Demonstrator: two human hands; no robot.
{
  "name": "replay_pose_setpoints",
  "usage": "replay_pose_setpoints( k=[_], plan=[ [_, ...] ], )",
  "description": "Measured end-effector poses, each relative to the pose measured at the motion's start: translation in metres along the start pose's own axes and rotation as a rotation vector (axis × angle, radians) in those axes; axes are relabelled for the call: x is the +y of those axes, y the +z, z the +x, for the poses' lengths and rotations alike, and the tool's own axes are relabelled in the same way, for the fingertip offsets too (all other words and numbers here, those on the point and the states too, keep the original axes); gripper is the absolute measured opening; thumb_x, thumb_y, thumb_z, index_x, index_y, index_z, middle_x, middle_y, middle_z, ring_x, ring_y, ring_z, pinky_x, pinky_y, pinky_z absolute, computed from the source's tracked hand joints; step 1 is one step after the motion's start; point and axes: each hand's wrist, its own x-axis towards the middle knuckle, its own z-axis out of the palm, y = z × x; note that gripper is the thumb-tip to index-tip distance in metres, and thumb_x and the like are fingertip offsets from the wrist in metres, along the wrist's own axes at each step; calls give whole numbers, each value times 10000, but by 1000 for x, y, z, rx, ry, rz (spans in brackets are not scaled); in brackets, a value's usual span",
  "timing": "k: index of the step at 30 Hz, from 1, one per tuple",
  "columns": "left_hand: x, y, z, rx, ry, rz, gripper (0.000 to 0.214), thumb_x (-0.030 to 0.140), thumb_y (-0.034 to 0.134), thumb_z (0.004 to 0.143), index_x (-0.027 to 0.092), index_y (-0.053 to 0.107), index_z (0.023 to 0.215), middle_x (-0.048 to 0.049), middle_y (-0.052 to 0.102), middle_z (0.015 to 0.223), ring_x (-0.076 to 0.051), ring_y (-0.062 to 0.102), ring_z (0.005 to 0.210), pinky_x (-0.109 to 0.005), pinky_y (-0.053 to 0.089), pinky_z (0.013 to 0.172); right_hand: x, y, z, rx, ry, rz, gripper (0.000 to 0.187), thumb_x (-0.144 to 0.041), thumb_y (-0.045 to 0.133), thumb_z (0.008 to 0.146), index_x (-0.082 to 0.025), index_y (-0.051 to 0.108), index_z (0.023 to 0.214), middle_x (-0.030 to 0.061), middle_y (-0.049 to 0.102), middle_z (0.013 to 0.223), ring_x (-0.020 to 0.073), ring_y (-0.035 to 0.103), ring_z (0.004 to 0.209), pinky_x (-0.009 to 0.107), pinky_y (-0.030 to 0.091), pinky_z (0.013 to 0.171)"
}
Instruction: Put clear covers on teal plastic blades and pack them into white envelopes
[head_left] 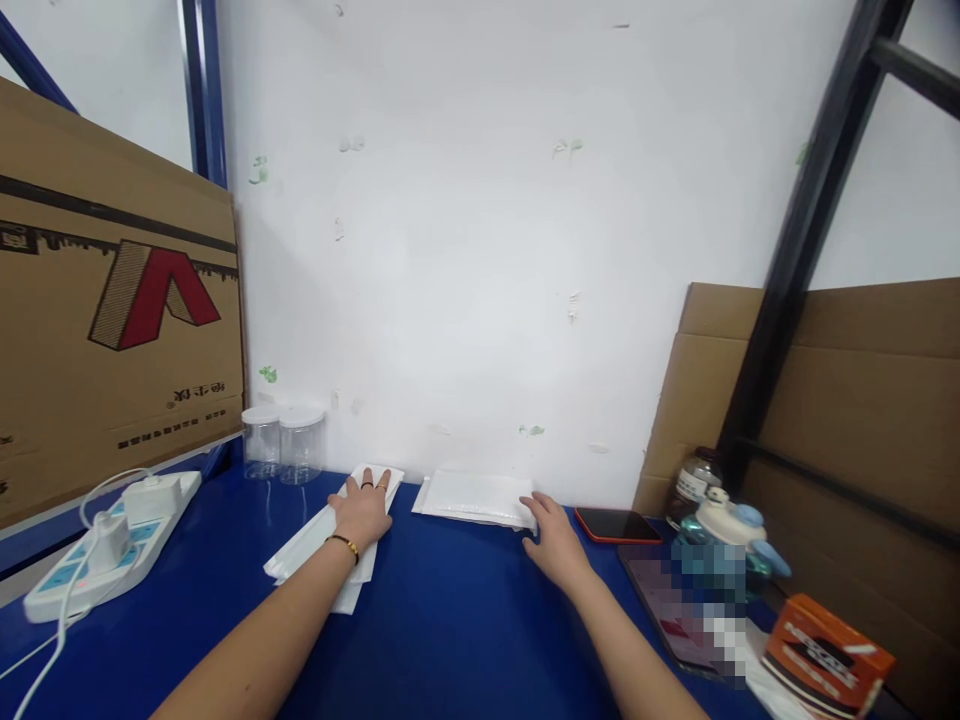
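My left hand (pixel 361 515) lies flat with its fingers spread on a fanned pile of white flat packets (pixel 319 545), left of the middle of the blue table. Parts of that pile are hidden under the palm and wrist. Against the wall, a second stack of white flat packets (pixel 476 497) rests to the right of it. At this stack's right end is my right hand (pixel 555 540), its thumb and fingers apart, the fingertips at the packet edge. Whether they press on the edge I cannot tell.
Two clear jars with white lids (pixel 300 445) stand at the back left, near a power strip (pixel 112 550) with plugs. On the right are a red-edged phone (pixel 616 525), a dark tablet-like slab (pixel 660 600), a teal bottle (pixel 724 540), a brown jar (pixel 694 487) and an orange box (pixel 825 655).
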Motion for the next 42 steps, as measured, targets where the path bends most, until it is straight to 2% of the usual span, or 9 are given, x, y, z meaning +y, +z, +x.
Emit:
replay_pose_setpoints(
  k=[3, 7, 14, 19, 21, 24, 33, 39, 42],
  plan=[
    [0, -2, -1, 25, 4, -7, 842, 423, 598, 630, 267, 289, 1397, -157, 260, 1456, -449, 150, 1291, -724, 154, 882, 4, 9, 19, -111, -22, -192, 714, -18, 516, 609, -202, 458, 1296, 94, 354, 1420, 264, 332, 1284, 347, 354, 987],
    [1, -3, -3, 31, 28, -108, 885, 558, 537, 660, 251, 214, 1424, -160, 227, 1469, -453, 104, 1317, -726, 91, 912, 7, 8, 32, -158, -54, -259, 393, -107, 432, 772, -190, 591, 1123, 107, 597, 1167, 238, 548, 1055, 324, 420, 854],
    [17, -19, -1, 42, 94, -222, 1133, 692, 588, 557, 232, 55, 1445, -180, 95, 1497, -429, 0, 1345, -714, 63, 944, 10, -37, 27, 131, 29, 46, 330, -370, 353, 882, -197, 626, 951, 48, 662, 828, 198, 585, 730, 275, 411, 655],
    [69, -49, -37, 252, 525, -263, 1350, 690, 699, 398, 243, -35, 1439, -105, -26, 1517, -351, -58, 1368, -563, 20, 1071, 6, -69, 2, 84, 52, 414, 324, -470, 465, 819, -182, 614, 829, -6, 587, 659, 160, 503, 600, 240, 371, 584],
    [98, -55, -59, 246, 727, -274, 1374, 690, 716, 355, 264, -17, 1437, -88, 3, 1520, -352, -54, 1367, -541, 2, 1083, 0, -74, -9, 3, 31, 587, 318, -470, 498, 808, -173, 612, 808, -3, 593, 697, 157, 509, 644, 231, 376, 610],
    [135, -50, -83, 196, 875, -305, 1340, 583, 765, 381, 285, -10, 1433, -90, 95, 1511, -348, -8, 1369, -550, -33, 1079, -7, -75, -23, -69, 46, 805, 311, -466, 548, 787, -164, 615, 821, -2, 590, 700, 148, 502, 649, 228, 375, 622],
    [176, -27, -80, 90, 951, -411, 1214, 393, 759, 408, 285, 89, 1415, -91, 330, 1381, -339, 195, 1322, -523, -13, 1094, 26, -78, -47, -120, 190, 1039, 303, -427, 658, 716, -144, 607, 811, 0, 588, 669, 126, 498, 590, 222, 362, 565],
    [179, -38, -78, 89, 808, -383, 974, 320, 708, 483, 325, 265, 1351, -65, 480, 1170, -274, 420, 1137, -455, 119, 1072, 42, -87, -48, -10, 229, 1154, 410, -331, 689, 671, -181, 579, 1037, 41, 654, 849, 178, 589, 728, 265, 433, 650],
    [171, -55, -75, 103, 796, -350, 931, 327, 703, 490, 321, 307, 1333, -65, 488, 1141, -270, 443, 1090, -421, 224, 1000, 44, -77, -43, 124, 266, 1157, 445, -281, 669, 660, -185, 528, 1071, -1, 621, 704, 160, 573, 630, 254, 429, 604]
  ],
)
